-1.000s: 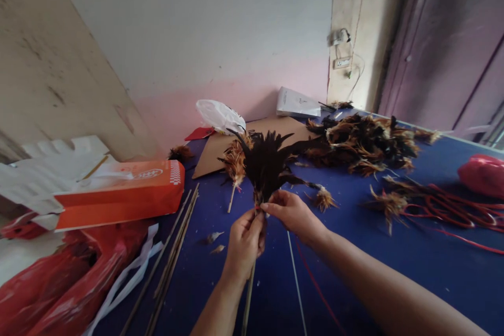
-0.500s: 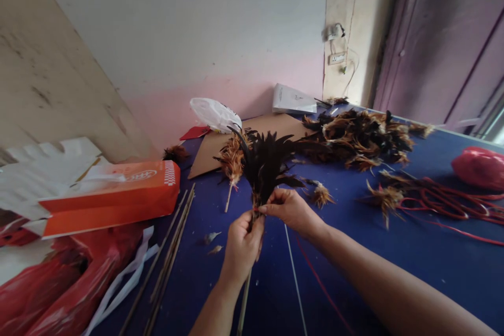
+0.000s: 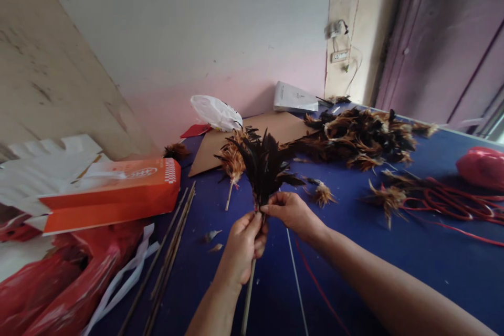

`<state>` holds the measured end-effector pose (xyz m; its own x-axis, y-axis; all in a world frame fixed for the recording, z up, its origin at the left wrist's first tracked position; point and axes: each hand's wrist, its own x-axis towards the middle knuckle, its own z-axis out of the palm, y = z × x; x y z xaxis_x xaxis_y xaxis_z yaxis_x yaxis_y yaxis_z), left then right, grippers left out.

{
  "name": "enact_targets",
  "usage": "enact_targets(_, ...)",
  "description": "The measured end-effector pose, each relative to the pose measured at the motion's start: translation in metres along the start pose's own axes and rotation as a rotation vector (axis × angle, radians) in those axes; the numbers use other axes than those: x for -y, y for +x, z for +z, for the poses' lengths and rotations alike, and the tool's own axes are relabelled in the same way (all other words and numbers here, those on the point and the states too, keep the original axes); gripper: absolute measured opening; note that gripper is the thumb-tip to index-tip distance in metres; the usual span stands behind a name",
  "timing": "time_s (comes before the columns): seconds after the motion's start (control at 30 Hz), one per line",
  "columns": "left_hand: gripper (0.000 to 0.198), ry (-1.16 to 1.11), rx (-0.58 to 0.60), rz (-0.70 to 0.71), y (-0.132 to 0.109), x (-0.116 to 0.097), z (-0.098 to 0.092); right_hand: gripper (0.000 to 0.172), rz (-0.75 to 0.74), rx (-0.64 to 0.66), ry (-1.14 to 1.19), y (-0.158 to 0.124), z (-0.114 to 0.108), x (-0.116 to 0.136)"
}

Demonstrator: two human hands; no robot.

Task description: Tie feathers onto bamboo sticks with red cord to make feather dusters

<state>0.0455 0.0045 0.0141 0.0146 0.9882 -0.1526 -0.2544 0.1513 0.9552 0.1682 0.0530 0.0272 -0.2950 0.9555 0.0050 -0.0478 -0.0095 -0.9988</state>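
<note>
My left hand (image 3: pixel 247 244) is wrapped round a thin stick (image 3: pixel 248 296), just below a tuft of long black feathers (image 3: pixel 268 165) on its upper end; together they look like a feather duster. At the base of those feathers, my right hand (image 3: pixel 289 212) pinches thumb and fingers together. What lies in that pinch is too small to tell. A red string (image 3: pixel 315 275) runs down over the blue table below my right wrist. Behind the tuft lies a smaller brown feather bundle on a short stick (image 3: pixel 232 163).
A large heap of brown and black feathers (image 3: pixel 362 136) lies back right, with coiled red cord (image 3: pixel 444 199) and a red bundle (image 3: pixel 480 168) farther right. Left are loose sticks (image 3: pixel 173 252), an orange bag (image 3: pixel 118 191) and red plastic (image 3: pixel 90 273). Cardboard (image 3: pixel 208 149) lies behind.
My left hand has turned slightly, its fingers now showing round the stick and the thumb nearer the feather base. The black tuft has rotated a little. My right hand keeps its pinch there.
</note>
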Motion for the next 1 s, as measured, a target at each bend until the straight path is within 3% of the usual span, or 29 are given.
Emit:
enact_targets(0.3, 0.023, -0.134, 0.091, -0.075, -0.001, -0.005, -0.002, 0.035, 0.145, 0.246, 0.265, 0.009, -0.014, -0.011)
enact_targets(0.4, 0.024, -0.139, 0.129, -0.100, -0.001, -0.005, -0.004, 0.037, 0.190, 0.315, 0.244, 0.012, -0.019, -0.016)
enact_targets(0.53, 0.026, -0.124, 0.131, -0.107, 0.000, -0.004, -0.004, 0.038, 0.187, 0.306, 0.068, 0.013, -0.021, -0.020)
enact_targets(0.67, 0.030, -0.063, 0.073, -0.080, 0.000, -0.001, -0.001, 0.039, 0.122, 0.206, -0.172, 0.011, -0.019, -0.015)
enact_targets(0.77, 0.034, 0.032, -0.012, -0.018, 0.001, 0.001, 0.001, 0.037, 0.011, 0.133, -0.367, 0.007, -0.016, -0.007)
enact_targets(1.0, 0.031, 0.214, -0.113, 0.111, 0.002, 0.003, -0.002, 0.031, -0.299, 0.113, -0.782, -0.016, 0.000, 0.013)
